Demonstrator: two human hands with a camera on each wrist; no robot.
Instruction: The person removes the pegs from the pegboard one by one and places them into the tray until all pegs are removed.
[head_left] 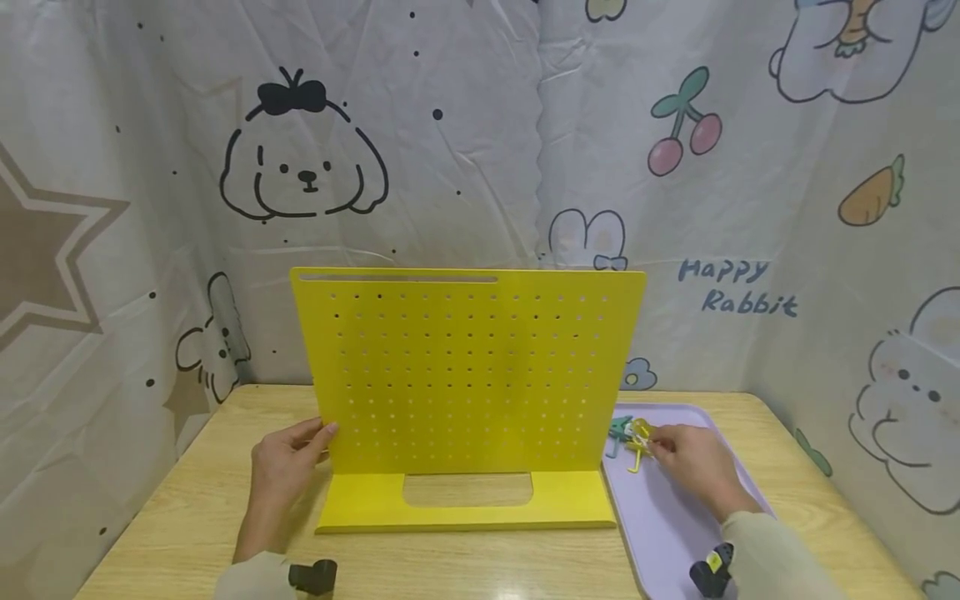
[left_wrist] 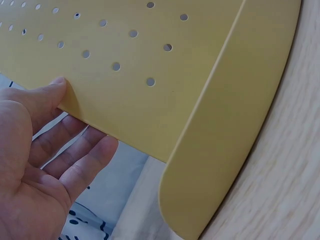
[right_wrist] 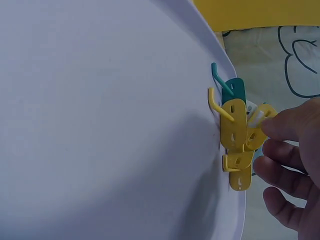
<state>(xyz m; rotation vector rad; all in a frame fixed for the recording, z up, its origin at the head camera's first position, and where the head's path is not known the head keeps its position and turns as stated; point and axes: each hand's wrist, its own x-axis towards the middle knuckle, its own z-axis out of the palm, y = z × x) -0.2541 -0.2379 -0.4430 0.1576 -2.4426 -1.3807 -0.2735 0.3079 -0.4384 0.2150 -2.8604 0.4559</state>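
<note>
Left hand: the left hand (head_left: 283, 467) sits at the lower left edge of the upright yellow perforated metal pegboard (head_left: 468, 375), thumb on the front face, fingers relaxed behind the panel, not clenched around it.
Right hand: the right hand (head_left: 693, 467) reaches over the back left corner of the flat lilac plastic tray (head_left: 667, 525), fingertips (right_wrist: 280, 125) pinching into a cluster of small yellow plastic hooks (right_wrist: 236, 135).
Hooks: bunched at the tray's rim, just beside the pegboard's right edge; a teal plastic hook (right_wrist: 231, 87) lies touching them on the far side.
Pegboard: stands on its own foot on the light wooden table (head_left: 187, 517), between the hands.
</note>
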